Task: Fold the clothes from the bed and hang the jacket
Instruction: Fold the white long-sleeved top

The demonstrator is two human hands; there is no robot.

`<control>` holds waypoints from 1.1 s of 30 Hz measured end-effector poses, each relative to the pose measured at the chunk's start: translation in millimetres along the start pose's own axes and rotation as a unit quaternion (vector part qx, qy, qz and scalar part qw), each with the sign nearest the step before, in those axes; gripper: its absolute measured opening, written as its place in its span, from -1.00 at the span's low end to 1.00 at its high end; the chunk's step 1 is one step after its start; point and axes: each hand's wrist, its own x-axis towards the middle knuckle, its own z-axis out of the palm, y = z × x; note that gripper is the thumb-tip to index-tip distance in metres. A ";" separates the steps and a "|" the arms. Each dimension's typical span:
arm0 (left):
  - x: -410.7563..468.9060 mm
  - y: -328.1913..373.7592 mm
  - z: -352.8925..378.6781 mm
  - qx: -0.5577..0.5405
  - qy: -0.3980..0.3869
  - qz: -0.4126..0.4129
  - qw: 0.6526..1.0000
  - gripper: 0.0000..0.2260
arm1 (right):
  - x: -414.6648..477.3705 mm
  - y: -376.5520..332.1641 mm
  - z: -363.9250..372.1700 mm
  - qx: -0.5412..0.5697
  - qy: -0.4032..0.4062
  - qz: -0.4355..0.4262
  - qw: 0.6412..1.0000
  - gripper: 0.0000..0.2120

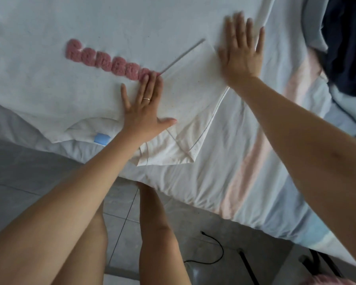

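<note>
White T-shirt (90, 21): soft cotton, faintly creased, spread flat on the bed with its neckline toward the near edge. One side is folded inward over the front, the sleeve (193, 95) lying as a slanted panel with a thin grey hem line.

Lettering (109, 60): pink, tufted and fuzzy, rounded characters in a row across the shirt front; the folded panel covers its last part.

Label (102, 138): small pale blue rectangle inside the collar.

Left hand (145, 105): laid flat on the shirt, fingers straight and together, thumb spread wide, fingertips touching the end of the lettering. A thin ring (146, 98) sits on one finger.

Right hand (242, 56): palm down on the folded side, fingers straight and slightly fanned; motion-blurred.

Bed sheet (255, 171): smooth, with broad pastel stripes of blue, pink and white, draped over the mattress edge.

Dark navy garment (345, 48): bunched in a heap at the far right, well apart from the shirt; its type cannot be told.

Floor (28, 182): grey tiles, with a black cable (214, 249) curling across them.
</note>
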 end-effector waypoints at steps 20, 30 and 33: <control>-20.2 -7.4 7.1 0.084 -0.059 0.144 0.984 -0.01 | -243.3 -64.7 68.3 0.088 -0.071 -0.025 0.993 -0.50; -45.8 -146.4 -67.0 -0.187 0.040 -0.004 0.982 -0.43 | -220.9 -171.3 8.7 0.234 0.025 0.231 0.944 -0.57; -38.1 -225.1 -110.7 -0.301 0.143 -0.243 0.911 -0.36 | -158.1 -251.4 -9.8 0.285 0.044 0.196 0.937 -0.53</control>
